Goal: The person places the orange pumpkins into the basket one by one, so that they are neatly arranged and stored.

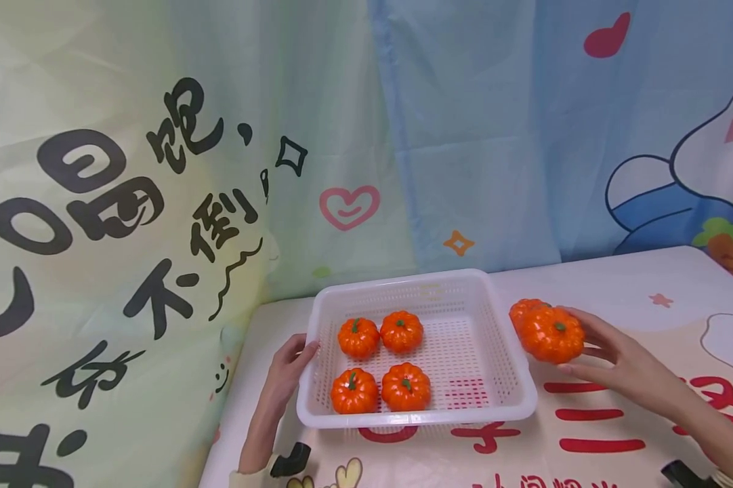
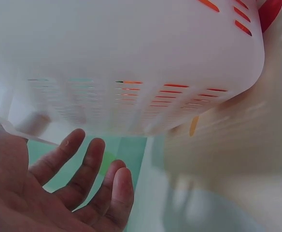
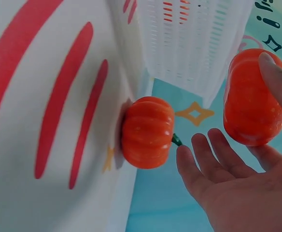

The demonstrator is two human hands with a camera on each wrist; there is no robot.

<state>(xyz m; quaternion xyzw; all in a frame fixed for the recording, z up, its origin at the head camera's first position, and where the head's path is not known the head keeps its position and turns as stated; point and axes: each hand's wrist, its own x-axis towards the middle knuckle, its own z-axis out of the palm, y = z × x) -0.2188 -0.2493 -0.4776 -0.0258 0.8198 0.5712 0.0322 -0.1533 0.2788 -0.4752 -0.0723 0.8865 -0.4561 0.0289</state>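
My left hand [image 1: 286,374] holds the left rim of a white plastic basket [image 1: 416,419], thumb at the rim. In the left wrist view its other fingers [image 2: 87,166] spread below the rim beside the slotted wall. Inside the basket, several small orange toy pumpkins [image 1: 406,387] sit in the left half, green stems showing. To the basket's right, my right hand [image 1: 613,356] grips another pumpkin [image 1: 551,336] between thumb and fingers, raised above the table. One more pumpkin [image 3: 148,133] rests on the table beneath that hand, partly hidden by the held one in the head view.
A printed cloth with red strokes [image 1: 589,414] covers the table [image 1: 641,291]. Patterned curtains [image 1: 470,135] hang close behind the basket and along the left side.
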